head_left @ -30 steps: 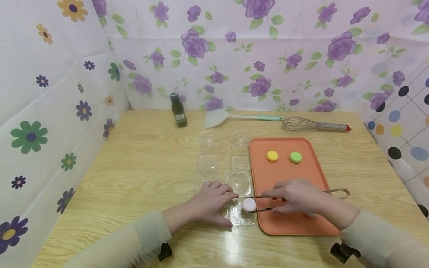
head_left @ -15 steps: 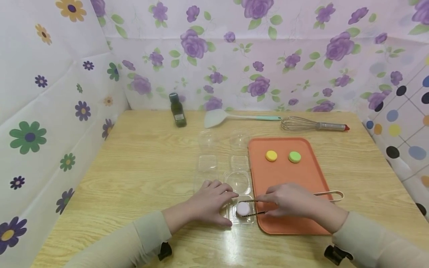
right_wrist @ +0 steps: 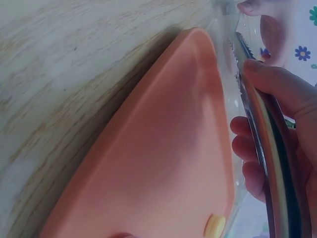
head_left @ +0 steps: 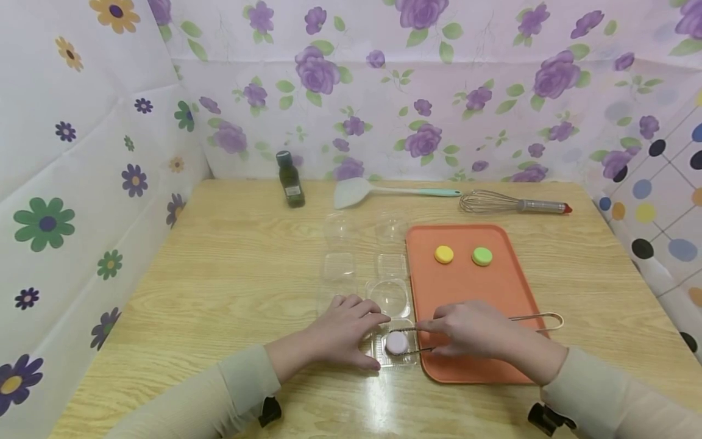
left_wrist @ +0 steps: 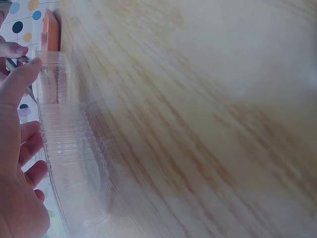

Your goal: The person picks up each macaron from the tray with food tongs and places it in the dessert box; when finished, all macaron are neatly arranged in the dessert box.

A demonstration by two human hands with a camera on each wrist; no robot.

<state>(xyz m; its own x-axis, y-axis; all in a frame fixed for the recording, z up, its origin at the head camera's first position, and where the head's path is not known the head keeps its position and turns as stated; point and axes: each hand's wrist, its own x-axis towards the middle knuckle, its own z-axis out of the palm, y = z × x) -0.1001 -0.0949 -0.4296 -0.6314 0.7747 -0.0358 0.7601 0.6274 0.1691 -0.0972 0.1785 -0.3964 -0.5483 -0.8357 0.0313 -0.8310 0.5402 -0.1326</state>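
Observation:
My left hand (head_left: 348, 332) rests with spread fingers on a clear plastic container (head_left: 388, 299), thumb by its near corner compartment. In the left wrist view the container (left_wrist: 74, 163) stands under those fingers. My right hand (head_left: 466, 329) grips metal tongs (head_left: 551, 320) over the orange tray's left edge. Their toothed tips reach into the near right compartment, around a pale pink macaron (head_left: 397, 343) lying there. The upper tip shows a small gap from it. In the right wrist view thumb and fingers curl on the tongs (right_wrist: 267, 148).
On the orange tray (head_left: 466, 235) lie a yellow macaron (head_left: 444, 255) and a green macaron (head_left: 482, 256). Along the back are a dark bottle (head_left: 290, 180), a turner (head_left: 353, 193) and a whisk (head_left: 485, 202). The tray's raised rim borders the container.
My right hand has moved left and slightly down with the tongs. The pale pink macaron came from the tray's edge into the compartment, and the tong tips have spread slightly. My left hand stayed put.

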